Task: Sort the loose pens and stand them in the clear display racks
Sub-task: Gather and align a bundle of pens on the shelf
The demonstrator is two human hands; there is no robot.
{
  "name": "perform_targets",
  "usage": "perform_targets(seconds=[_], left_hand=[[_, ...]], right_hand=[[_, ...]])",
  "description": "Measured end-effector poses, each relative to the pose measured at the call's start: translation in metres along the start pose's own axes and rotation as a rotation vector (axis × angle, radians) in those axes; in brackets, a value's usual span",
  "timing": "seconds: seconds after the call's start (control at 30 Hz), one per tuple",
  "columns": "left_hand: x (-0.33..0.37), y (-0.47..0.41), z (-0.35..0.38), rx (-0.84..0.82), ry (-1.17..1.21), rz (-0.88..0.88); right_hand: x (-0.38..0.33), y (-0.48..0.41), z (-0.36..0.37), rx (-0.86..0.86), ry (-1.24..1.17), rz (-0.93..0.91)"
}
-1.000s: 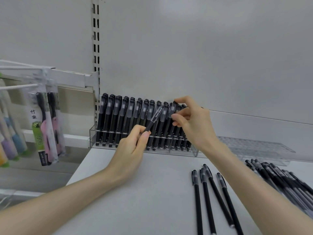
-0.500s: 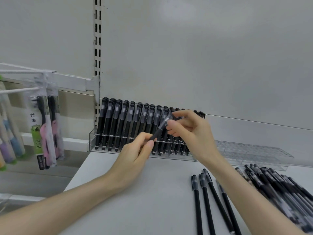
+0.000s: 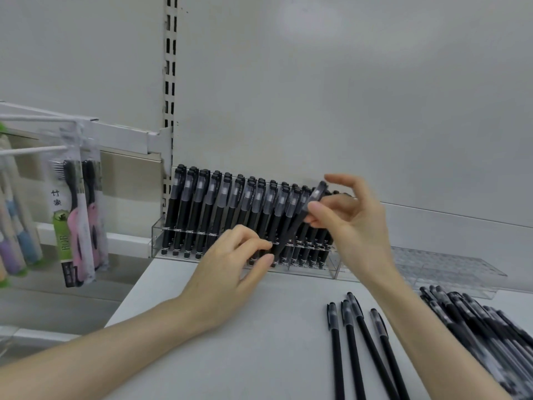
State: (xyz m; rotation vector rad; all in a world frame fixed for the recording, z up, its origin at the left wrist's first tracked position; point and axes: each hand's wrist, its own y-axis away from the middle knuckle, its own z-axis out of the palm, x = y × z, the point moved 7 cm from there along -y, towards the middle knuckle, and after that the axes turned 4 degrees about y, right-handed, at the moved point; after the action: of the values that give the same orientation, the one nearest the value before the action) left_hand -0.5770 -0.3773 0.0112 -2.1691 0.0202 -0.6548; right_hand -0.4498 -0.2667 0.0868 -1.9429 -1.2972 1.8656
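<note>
A black pen (image 3: 300, 219) slants in front of the clear display rack (image 3: 157, 241), which is packed with several upright black pens (image 3: 219, 206). My left hand (image 3: 230, 269) pinches the pen's lower end near the rack's front. Thumb and fingers of my right hand (image 3: 350, 226) pinch its capped upper end, the other fingers spread. A second clear rack (image 3: 450, 267) at the right holds no pens. Loose black pens (image 3: 357, 342) lie on the shelf in front, and a larger pile of pens (image 3: 484, 330) lies at the far right.
Packaged toothbrushes (image 3: 78, 220) hang from white hooks at the left, beyond the shelf's left edge. A slotted upright (image 3: 170, 82) runs up the white back panel behind the full rack. The grey shelf surface (image 3: 245, 356) stretches in front of the racks.
Both hands have shifted right along the rack with the pen held between them. My right hand's free fingers have spread open and the pen's cap end has risen.
</note>
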Motion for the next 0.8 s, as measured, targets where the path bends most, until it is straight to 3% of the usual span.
perform_targets(seconds=[0.1,0.2,0.8], left_hand=[[0.0,0.002,0.004,-0.024,-0.236,0.049],[-0.002,0.004,0.008,-0.051,-0.319,0.054],[-0.006,0.004,0.013,-0.097,-0.394,0.015]], right_hand=[[-0.012,-0.004,-0.017,0.115,0.104,-0.107],[-0.015,-0.006,-0.02,0.16,0.167,-0.177],[0.015,-0.014,0.001,0.054,0.346,-0.169]])
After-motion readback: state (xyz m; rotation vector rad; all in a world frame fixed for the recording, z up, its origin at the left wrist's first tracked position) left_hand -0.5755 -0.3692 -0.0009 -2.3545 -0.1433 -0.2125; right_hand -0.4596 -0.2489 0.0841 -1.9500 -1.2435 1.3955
